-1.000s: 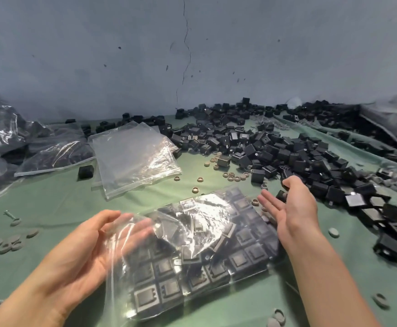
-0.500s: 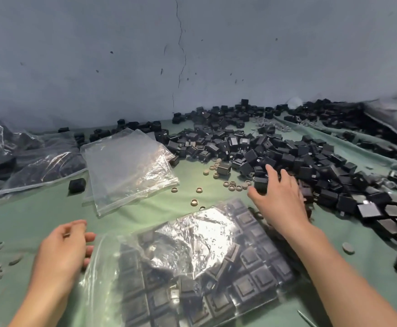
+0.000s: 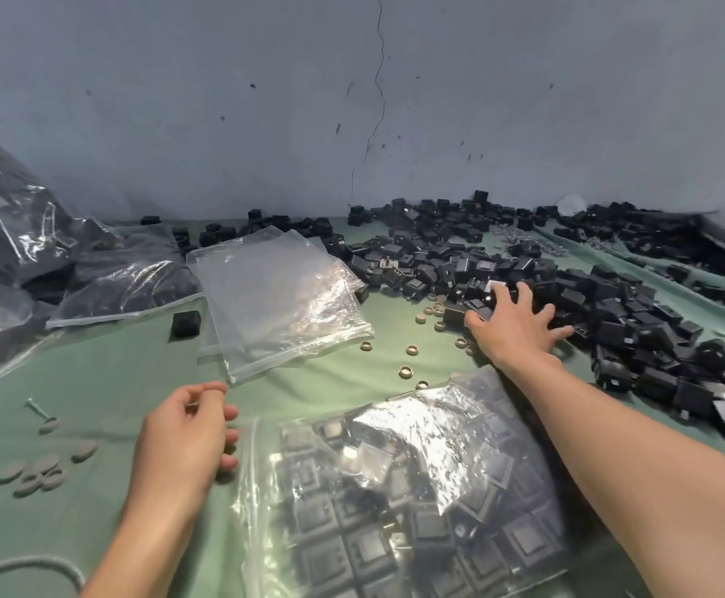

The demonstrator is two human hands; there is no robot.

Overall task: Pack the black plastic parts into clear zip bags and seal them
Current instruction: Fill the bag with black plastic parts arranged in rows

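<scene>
right hand: your right hand (image 3: 516, 328) had left the bag and reached the near edge of the pile. it lay palm down with fingers spread flat over the black parts (image 3: 576, 295), and no finger had curled round one yet.
left hand: your left hand (image 3: 184, 442) had come out from under the bag's mouth, where it held the film up a second earlier. it rested on the counter (image 3: 106, 373) with fingers loosely curled and fingertips just beside the bag's edge. i could not tell whether it pinched anything.
open bag: the open bag (image 3: 416, 502) lay flat between your forearms with rows of parts showing through the film. its mouth faced your left hand and was no longer held up.
tan rings: the tan rings (image 3: 408, 349) lay scattered between the open bag and the pile.
empty zip bags: the stack of empty zip bags (image 3: 278, 295) had stayed put beyond your left hand, well apart from it.
packed bags: the packed bags (image 3: 106, 278) sat at the far left.
what it meant: you looked to be fetching more parts, so the bag was probably not full. with the mouth gone slack, you would likely have had to lift the lip again before anything went in. sealing was not yet due.
</scene>
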